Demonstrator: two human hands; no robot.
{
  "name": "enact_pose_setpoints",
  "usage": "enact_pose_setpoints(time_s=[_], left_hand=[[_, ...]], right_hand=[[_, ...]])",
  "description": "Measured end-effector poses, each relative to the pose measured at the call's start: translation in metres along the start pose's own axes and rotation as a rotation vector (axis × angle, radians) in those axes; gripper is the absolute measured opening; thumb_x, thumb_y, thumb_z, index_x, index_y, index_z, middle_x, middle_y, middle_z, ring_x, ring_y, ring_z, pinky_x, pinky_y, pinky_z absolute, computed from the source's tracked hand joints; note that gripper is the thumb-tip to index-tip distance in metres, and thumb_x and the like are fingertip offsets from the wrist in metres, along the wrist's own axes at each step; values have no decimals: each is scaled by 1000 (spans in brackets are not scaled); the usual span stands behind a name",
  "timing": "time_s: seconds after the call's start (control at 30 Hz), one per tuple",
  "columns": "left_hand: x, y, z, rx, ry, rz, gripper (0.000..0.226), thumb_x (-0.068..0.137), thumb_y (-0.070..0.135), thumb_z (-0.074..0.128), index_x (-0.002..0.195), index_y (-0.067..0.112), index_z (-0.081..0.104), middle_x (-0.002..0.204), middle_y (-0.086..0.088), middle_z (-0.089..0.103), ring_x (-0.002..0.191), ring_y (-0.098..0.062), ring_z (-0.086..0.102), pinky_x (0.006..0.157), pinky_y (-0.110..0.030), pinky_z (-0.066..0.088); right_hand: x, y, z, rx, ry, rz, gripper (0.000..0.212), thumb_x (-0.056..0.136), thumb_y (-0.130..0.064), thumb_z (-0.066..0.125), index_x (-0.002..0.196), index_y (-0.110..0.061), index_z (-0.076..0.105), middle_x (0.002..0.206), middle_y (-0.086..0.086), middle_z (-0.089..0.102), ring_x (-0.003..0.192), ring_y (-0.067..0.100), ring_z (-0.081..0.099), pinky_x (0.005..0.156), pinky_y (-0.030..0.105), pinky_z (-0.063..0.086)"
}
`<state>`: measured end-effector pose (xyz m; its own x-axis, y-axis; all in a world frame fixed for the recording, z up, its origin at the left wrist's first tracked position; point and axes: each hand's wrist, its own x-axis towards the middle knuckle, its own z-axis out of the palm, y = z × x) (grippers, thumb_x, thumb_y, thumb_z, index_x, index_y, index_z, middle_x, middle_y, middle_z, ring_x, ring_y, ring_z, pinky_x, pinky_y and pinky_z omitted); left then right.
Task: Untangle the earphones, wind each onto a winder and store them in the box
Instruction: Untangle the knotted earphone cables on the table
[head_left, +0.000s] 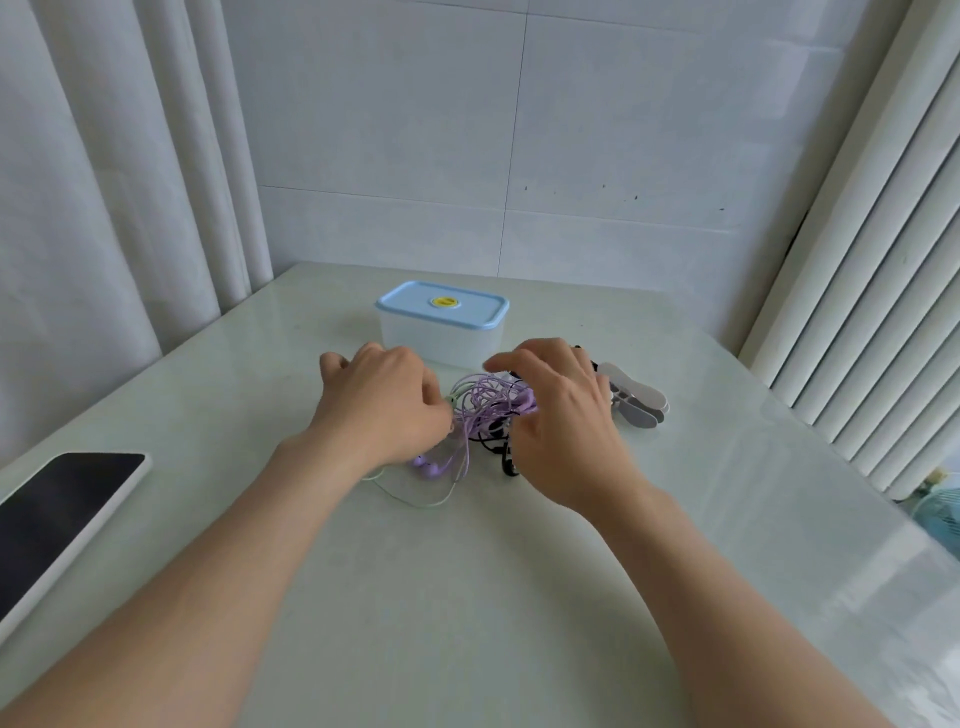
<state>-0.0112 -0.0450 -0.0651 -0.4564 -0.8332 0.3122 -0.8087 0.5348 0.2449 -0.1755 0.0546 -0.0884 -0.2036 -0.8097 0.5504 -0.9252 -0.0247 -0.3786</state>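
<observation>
With your left hand (384, 400) curled on the tangled earphones (485, 410) near the box (441, 325) and right hand (558, 415) fingers spread above, tease the purple cord out slowly.

Pale glossy table (467, 597), set into a corner. Lying on it: a translucent box (441, 332) with a light-blue lid, closed, toward the far edge; just in front of it, a tangle of earphones (485, 402) in purple, black and pale-green cord, with purple earbuds (428, 467) and a green loop trailing toward the near side; right of the tangle, a small pile of flat winders (641, 402), overlapping one another; at the left edge, well apart from the rest, a dark-screened tablet (57, 514) in a white frame.
</observation>
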Motion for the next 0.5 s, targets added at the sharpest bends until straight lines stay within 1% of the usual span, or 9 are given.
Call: enact_pose_setpoints(time_s=[0.1,0.13,0.17,0.23,0.3,0.37,0.4,0.43,0.5], left_hand=[[2,-1,5,-90,22,-13,15,87,41,57,80,31,64,81,14,68,99,-22,58,84,-40,32],[1,-1,7,-107,13,-20,16,88,44,57,82,31,64,78,15,68,99,-21,60,85,-40,34],[1,-2,8,-119,-3,-24,20,89,47,58,82,30,65,71,15,69,98,-20,61,87,-40,36],[-1,0,9,-140,-48,-33,30,88,52,58,81,25,69,57,13,68,93,-17,63,90,-40,40],[-1,1,9,-165,-69,-35,37,86,55,60,82,20,73,55,13,69,90,-16,64,92,-39,42],[-1,1,8,-195,-75,-37,35,84,56,65,85,21,71,64,10,72,91,-15,64,93,-39,42],[-1,0,8,-219,-77,-33,31,83,55,68,88,25,66,74,12,71,92,-14,63,93,-39,42],[-1,0,9,-246,-82,-19,30,83,53,71,92,28,59,83,13,68,91,-13,60,91,-39,41],[-3,-2,11,-311,-109,46,33,83,42,75,95,30,48,90,12,60,87,-14,54,85,-39,41]], right_hand=[[-2,-6,3,-20,-71,-27,50,80,-30,48,124,-42,69,133,-7,51,127,20,41,110,41,29],[-3,-6,4,-41,-74,-24,44,81,-35,50,119,-43,71,132,-6,51,127,20,42,112,42,28],[-3,-5,4,-52,-72,-20,39,82,-37,52,113,-42,74,128,-6,51,124,21,43,111,41,29],[-3,-2,3,-46,-62,-14,25,82,-33,61,100,-39,77,118,-7,52,116,20,46,105,38,32],[-3,2,2,-40,-56,-19,16,79,-26,70,89,-37,77,107,-8,53,106,17,47,98,35,34],[-4,4,-2,-66,-82,-9,14,77,-25,72,85,-36,76,98,-12,58,99,13,47,94,36,37],[-4,4,-4,-83,-111,4,12,77,-27,71,86,-35,73,93,-15,61,97,13,49,94,37,40],[-4,3,-7,-86,-141,18,13,77,-29,68,89,-33,67,87,-16,64,95,13,53,93,39,43],[-4,1,-12,-42,-170,40,18,79,-31,61,96,-29,55,76,-13,68,84,15,60,87,39,47]])
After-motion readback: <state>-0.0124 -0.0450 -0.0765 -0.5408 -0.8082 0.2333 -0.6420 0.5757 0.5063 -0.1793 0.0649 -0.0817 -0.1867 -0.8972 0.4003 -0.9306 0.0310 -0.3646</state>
